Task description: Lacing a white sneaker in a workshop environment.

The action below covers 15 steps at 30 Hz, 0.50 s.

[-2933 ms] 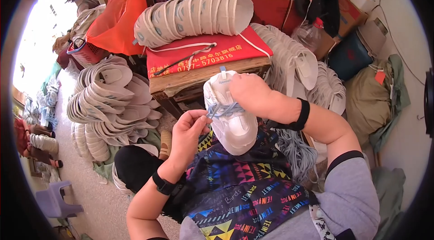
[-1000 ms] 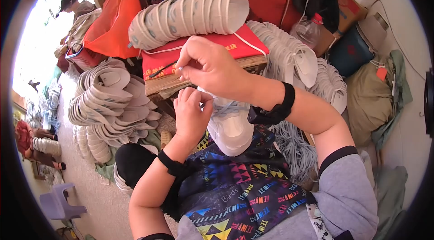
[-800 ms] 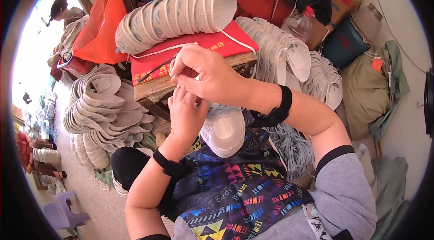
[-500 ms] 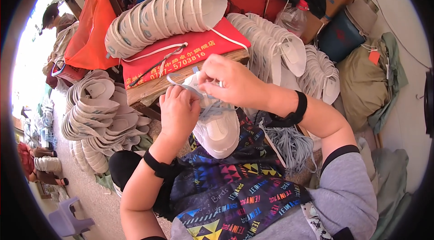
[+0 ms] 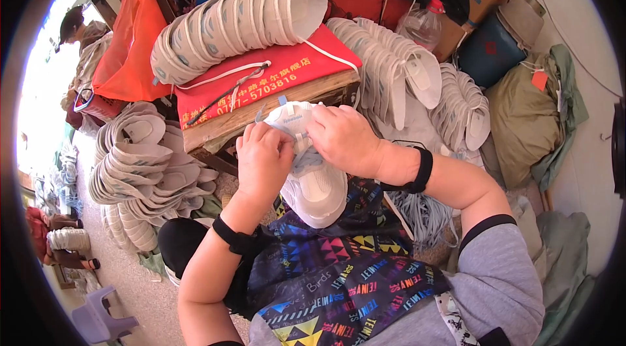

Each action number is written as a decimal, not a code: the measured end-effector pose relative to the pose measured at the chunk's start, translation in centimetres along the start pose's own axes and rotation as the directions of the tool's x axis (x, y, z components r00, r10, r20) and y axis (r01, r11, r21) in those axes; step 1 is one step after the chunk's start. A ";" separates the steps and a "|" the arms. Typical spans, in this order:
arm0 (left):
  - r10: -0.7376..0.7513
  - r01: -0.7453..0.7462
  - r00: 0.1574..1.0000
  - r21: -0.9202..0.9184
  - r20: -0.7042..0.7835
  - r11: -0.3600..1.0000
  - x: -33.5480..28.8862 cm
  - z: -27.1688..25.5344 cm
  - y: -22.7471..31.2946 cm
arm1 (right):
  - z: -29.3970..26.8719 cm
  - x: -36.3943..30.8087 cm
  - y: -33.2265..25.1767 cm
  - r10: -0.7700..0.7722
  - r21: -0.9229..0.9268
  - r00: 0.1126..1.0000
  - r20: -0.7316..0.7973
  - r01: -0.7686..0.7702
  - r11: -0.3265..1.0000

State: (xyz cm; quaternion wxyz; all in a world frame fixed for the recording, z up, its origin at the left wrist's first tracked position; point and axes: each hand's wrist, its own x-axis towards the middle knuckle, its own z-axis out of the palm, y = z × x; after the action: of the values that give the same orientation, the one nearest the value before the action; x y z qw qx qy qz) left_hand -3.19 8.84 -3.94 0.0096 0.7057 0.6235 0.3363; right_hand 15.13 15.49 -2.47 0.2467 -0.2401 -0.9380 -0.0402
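Note:
A white sneaker [image 5: 316, 193] rests on my lap against the wooden bench edge, its rounded toe toward me and its tongue [image 5: 291, 118] pointing away. A blue-grey shoelace [image 5: 306, 162] crosses its front. My left hand [image 5: 264, 158] is closed at the left eyelet side, pinching the lace, whose loose end sticks up above the fingers. On the opposite side, my right hand [image 5: 345, 142] is closed with its fingertips pressed on the shoe's upper beside the tongue. Whether lace is also under those fingertips is hidden.
Nested shoe uppers [image 5: 241, 26] lie on a red bag [image 5: 280, 78] atop the wooden bench [image 5: 222, 144]. More pale uppers are stacked at left [image 5: 137, 157] and right [image 5: 391, 65]. Loose laces [image 5: 424, 215] hang at my right. A purple stool [image 5: 104, 313] stands lower left; a person [image 5: 85, 39] is at far left.
My right hand has come down and slightly right, from above the tongue to the shoe's right side. The lace loop raised between my hands has dropped; my left hand stays close to its place.

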 end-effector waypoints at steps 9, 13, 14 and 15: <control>0.010 -0.009 0.999 0.013 -0.050 1.000 -0.4 -0.4 0.4 | 0.7 -1.0 -0.3 0.056 0.264 0.998 0.021 -0.059 0.963; 0.008 -0.009 0.999 -0.044 -0.036 0.999 -0.3 0.3 0.1 | 0.0 -0.8 -0.6 0.184 0.103 0.976 0.117 -0.197 0.975; 0.009 -0.013 0.999 -0.081 -0.042 0.997 -0.3 0.5 -0.3 | 0.0 -0.7 -0.7 0.229 0.150 0.962 0.151 -0.251 0.956; 0.011 -0.017 0.999 -0.118 -0.048 0.993 -0.2 0.5 -0.3 | 0.0 -0.7 -0.6 0.231 0.150 0.961 0.152 -0.253 0.956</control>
State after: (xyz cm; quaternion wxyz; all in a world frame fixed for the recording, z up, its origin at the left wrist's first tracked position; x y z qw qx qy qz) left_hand -3.22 8.98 -4.58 0.0344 0.7002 0.5975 0.3893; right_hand 15.40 14.62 -2.78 0.2060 -0.3338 -0.9159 0.0854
